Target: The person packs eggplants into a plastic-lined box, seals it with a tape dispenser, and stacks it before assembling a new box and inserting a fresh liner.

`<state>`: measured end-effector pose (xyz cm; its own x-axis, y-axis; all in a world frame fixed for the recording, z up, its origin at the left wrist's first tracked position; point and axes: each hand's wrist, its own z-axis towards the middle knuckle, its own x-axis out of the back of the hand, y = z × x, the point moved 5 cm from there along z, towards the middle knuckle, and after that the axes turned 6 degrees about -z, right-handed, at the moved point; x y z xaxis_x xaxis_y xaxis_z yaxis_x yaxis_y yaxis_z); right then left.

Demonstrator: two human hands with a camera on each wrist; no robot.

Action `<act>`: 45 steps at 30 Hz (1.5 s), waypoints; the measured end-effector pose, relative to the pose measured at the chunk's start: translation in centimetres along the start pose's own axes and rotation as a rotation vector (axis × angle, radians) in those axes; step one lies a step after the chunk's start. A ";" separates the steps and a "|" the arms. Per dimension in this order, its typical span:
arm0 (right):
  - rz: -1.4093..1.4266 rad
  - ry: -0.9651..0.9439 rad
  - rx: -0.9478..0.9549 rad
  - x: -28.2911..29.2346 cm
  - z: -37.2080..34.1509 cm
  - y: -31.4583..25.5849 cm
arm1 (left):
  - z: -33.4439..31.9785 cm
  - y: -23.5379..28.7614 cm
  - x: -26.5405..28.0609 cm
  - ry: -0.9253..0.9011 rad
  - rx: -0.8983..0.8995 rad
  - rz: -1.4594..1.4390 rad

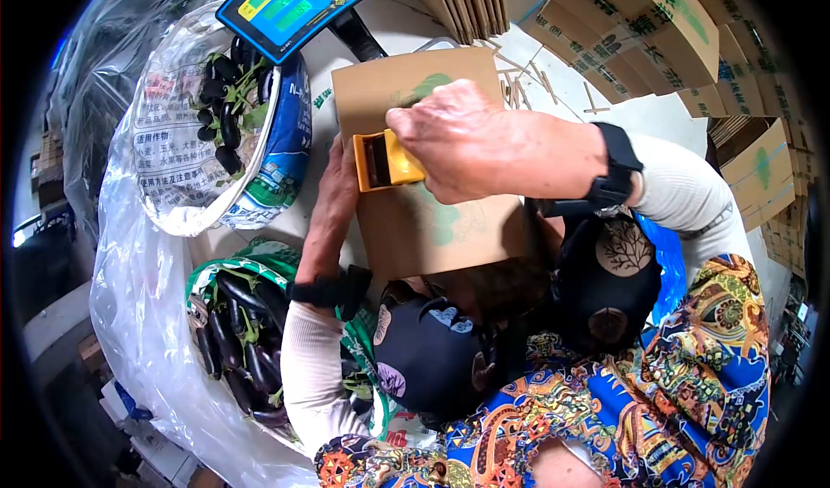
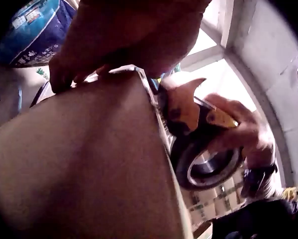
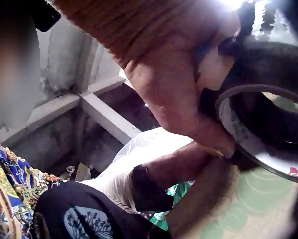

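A closed cardboard box (image 1: 471,233) with green print stands in front of the person's knees. Over its top, the right hand (image 1: 454,142) grips a yellow tape dispenser (image 1: 405,157). From the side, the left wrist view shows the dispenser's wide tape roll (image 2: 181,172) with the right hand (image 2: 246,132) around the handle. The roll (image 3: 283,64) is also close beside the fingers in the right wrist view. Along the box's left side lies the left hand (image 1: 333,198), its fingers extended against the cardboard and holding nothing.
A sack of eggplants (image 1: 229,129) stands at upper left, below a blue scale display (image 1: 294,4). Another green-rimmed sack holds more eggplants (image 1: 246,341) by the left forearm. Printed cartons (image 1: 622,34) are stacked at upper right, with cardboard strips (image 1: 545,80) on the floor.
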<state>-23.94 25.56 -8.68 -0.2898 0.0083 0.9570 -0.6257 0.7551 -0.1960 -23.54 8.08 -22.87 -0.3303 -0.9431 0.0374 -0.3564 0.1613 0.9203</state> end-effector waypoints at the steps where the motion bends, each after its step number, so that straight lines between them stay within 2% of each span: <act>1: 0.004 -0.035 -0.002 0.0 0.4 -0.2 | 1.1 -2.3 1.0 0.024 -0.007 0.118; 2: 0.013 0.041 -0.008 -0.1 0.5 -0.3 | 1.3 -2.7 1.6 0.035 -0.080 0.214; 4: -0.005 0.048 -0.004 -0.2 0.5 -0.3 | 1.1 -1.9 1.9 0.058 -0.216 0.406; 6: -0.014 0.042 0.005 -0.2 0.0 0.9 | 1.9 -2.4 1.8 0.112 -0.156 0.375; 9: -0.043 -0.074 -0.011 -0.8 -2.3 3.3 | 3.1 -3.4 2.3 0.135 -0.042 0.233; 11: -0.022 -0.044 -0.054 -0.4 -5.2 5.0 | 2.2 -2.1 1.8 0.205 -0.028 0.290; 13: 0.027 0.109 0.027 -0.1 -8.1 6.7 | 2.3 -2.5 1.9 0.188 -0.007 0.257; 15: 0.004 0.045 -0.054 -1.1 -10.9 8.7 | 2.4 -2.9 2.2 0.168 -0.005 0.218; 18: 0.032 0.062 -0.132 -2.8 -13.8 10.5 | 2.6 -3.5 2.7 0.157 -0.034 0.194; 21: 0.072 0.091 -0.117 -3.8 -14.4 11.6 | 2.5 -3.5 2.8 0.116 -0.062 0.114; 28: 0.116 0.031 -0.148 -6.2 -14.3 12.4 | 1.2 -1.2 1.8 0.106 -0.059 0.107; 31: 0.131 0.020 -0.164 -6.9 -14.4 12.7 | 0.9 -1.3 1.7 0.091 -0.002 0.111; 34: 0.187 0.040 -0.147 -6.8 -14.6 12.7 | 0.2 -0.6 1.4 0.138 -0.015 0.037; 37: 0.325 0.019 -0.112 -8.4 -13.9 13.5 | 0.5 -1.5 1.9 0.111 0.027 0.009; 40: 0.463 0.037 -0.059 -12.2 -11.9 14.1 | 0.3 -2.3 1.8 0.042 0.135 -0.154; 43: 0.510 0.137 -0.070 -12.7 -12.2 13.5 | -0.6 -2.5 0.7 0.009 0.329 -0.460; 45: 0.521 0.161 -0.085 -12.9 -12.4 13.1 | -0.9 -1.5 -0.1 -0.029 0.366 -0.505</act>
<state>-19.44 43.45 -20.93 -0.4273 0.4902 0.7597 -0.3659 0.6746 -0.6411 -22.22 7.64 -23.90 -0.0646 -0.9214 -0.3831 -0.7494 -0.2087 0.6283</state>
